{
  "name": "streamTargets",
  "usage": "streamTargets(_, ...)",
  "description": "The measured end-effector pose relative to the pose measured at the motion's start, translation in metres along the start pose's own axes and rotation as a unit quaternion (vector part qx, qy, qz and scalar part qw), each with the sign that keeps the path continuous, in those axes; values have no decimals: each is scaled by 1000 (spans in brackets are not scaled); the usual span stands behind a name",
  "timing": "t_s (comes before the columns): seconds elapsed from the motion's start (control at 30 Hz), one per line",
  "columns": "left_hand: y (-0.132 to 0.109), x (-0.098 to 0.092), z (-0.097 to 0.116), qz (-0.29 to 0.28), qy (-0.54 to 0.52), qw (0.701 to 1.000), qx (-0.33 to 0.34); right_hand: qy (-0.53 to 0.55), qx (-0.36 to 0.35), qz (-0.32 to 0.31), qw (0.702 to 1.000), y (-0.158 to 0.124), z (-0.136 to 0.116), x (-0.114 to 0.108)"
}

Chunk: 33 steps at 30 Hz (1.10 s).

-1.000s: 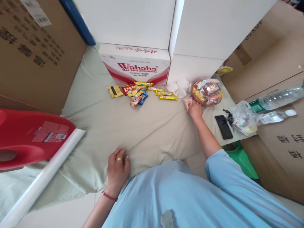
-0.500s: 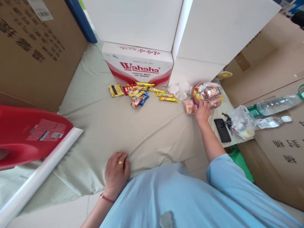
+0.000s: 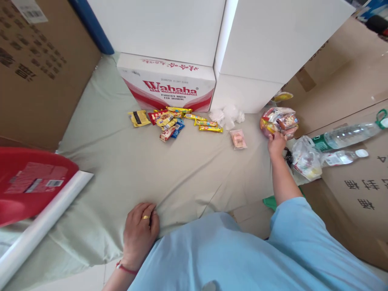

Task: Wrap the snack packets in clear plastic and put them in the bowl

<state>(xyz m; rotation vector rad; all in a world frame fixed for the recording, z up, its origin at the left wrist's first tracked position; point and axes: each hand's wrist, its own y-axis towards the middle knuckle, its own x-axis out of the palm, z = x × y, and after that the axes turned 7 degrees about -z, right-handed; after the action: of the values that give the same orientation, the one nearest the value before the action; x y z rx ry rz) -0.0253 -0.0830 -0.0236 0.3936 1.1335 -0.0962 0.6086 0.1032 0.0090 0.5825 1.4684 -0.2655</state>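
Observation:
My right hand (image 3: 277,143) is closed on the near edge of a round bowl (image 3: 266,130) filled with packaged snacks (image 3: 286,120). To its left, a small pink packet (image 3: 238,139) lies alone on the cloth. My left hand (image 3: 141,227), with a ring, rests on the cloth at the near edge, fingers curled together; whether anything is under them is hidden. Farther back lie a yellow packet (image 3: 139,118), a pile of wrapped snacks (image 3: 166,123), several yellow sticks (image 3: 210,129) and crumpled clear plastic (image 3: 227,116).
A Wahaha box (image 3: 169,87) and white boxes stand behind. At right are a plastic bag (image 3: 306,157), a large bottle (image 3: 348,135) and a smaller bottle (image 3: 344,158). A red container (image 3: 33,182) and white roll (image 3: 45,220) lie left.
The bowl has moved right with my right hand on it, away from the pink packet, and now covers the place by the black phone. The view has shifted slightly.

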Motion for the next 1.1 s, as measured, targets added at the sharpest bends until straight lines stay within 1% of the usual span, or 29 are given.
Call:
streamTargets(0.1,2,1,0,3,13,1000,12,5,5,-5,1000,24,11,2)
streamTargets(0.2,3,0,0,0,31,999,19,17,5,-7,1000,46,12,3)
streamTargets(0.43,0,1,-1,-11,42,999,0,59,13,-12,998,93,1,1)
streamTargets(0.57,0,3,-3,-16,46,999,-8,77,8,-25,997,119,-8,1)
streamTargets(0.73,2,2,-1,-13,49,999,-9,64,5,-44,997,144,-16,5)
streamTargets(0.83,2,1,1,-12,53,998,-10,43,10,-51,998,149,-18,7)
streamTargets(0.9,2,1,2,-13,55,998,-8,37,15,-48,998,147,-17,8)
streamTargets(1.0,2,1,2,-13,62,998,6,34,21,-26,999,136,-13,11)
streamTargets(1.1,3,0,3,-9,66,998,22,27,25,-9,999,119,-6,13)
